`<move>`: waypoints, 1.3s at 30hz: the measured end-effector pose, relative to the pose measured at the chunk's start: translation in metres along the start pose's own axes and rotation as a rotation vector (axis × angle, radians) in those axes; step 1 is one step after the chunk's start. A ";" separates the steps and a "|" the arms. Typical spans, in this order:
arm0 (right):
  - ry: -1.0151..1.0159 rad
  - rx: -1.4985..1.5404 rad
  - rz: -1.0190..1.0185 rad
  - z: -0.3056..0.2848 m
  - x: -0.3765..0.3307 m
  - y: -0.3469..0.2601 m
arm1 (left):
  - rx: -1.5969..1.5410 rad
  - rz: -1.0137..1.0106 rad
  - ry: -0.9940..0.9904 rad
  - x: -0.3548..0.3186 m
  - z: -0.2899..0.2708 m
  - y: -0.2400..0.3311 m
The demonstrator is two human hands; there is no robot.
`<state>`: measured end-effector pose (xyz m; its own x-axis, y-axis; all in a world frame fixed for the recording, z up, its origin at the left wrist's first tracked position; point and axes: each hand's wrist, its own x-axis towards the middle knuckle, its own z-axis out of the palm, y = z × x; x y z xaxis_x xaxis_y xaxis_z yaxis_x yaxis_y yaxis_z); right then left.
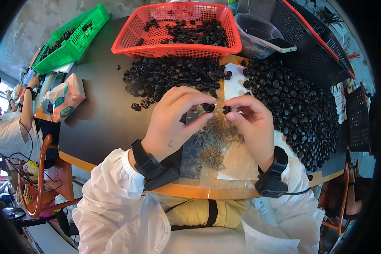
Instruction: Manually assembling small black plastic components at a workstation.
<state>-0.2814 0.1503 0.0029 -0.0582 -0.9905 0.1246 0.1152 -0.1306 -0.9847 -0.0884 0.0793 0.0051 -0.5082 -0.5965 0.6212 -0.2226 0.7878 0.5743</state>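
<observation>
Over the middle of the table, my left hand (175,112) pinches a black ring-shaped plastic cap (208,107) between thumb and fingertips. My right hand (255,122) is closed on a smaller black plastic piece (227,110), a short gap away from the cap. Something thin and pale shows between the two parts, too small to make out. Below the hands spreads a heap of thin, clear-looking pins (213,146). A loose pile of open black parts (169,74) lies beyond my left hand. To the right of my right hand is a large pile of round black caps (305,110).
At the back stands a red basket (131,36) holding black parts. A clear tub (252,44) with a phone (279,44) on it stands beside a black crate (321,55). A tissue pack (70,97) and a green basket (78,40) are leftward, near another person (15,127).
</observation>
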 end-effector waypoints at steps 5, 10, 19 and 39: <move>0.000 -0.458 -0.207 0.004 -0.006 -0.007 | -0.063 -0.019 -0.070 0.000 0.003 0.003; 0.011 -0.366 -0.189 0.006 -0.006 -0.004 | -0.294 -0.257 -0.130 -0.006 0.002 0.012; 0.017 -0.185 -0.095 0.001 -0.005 -0.003 | -0.254 -0.184 -0.112 -0.004 -0.001 0.008; 0.005 -0.112 -0.059 0.005 -0.006 -0.003 | -0.230 -0.102 -0.101 -0.003 0.001 0.007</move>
<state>-0.2763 0.1560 0.0058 -0.0668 -0.9810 0.1819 0.0002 -0.1823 -0.9832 -0.0892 0.0867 0.0073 -0.5756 -0.6440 0.5040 -0.0885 0.6617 0.7445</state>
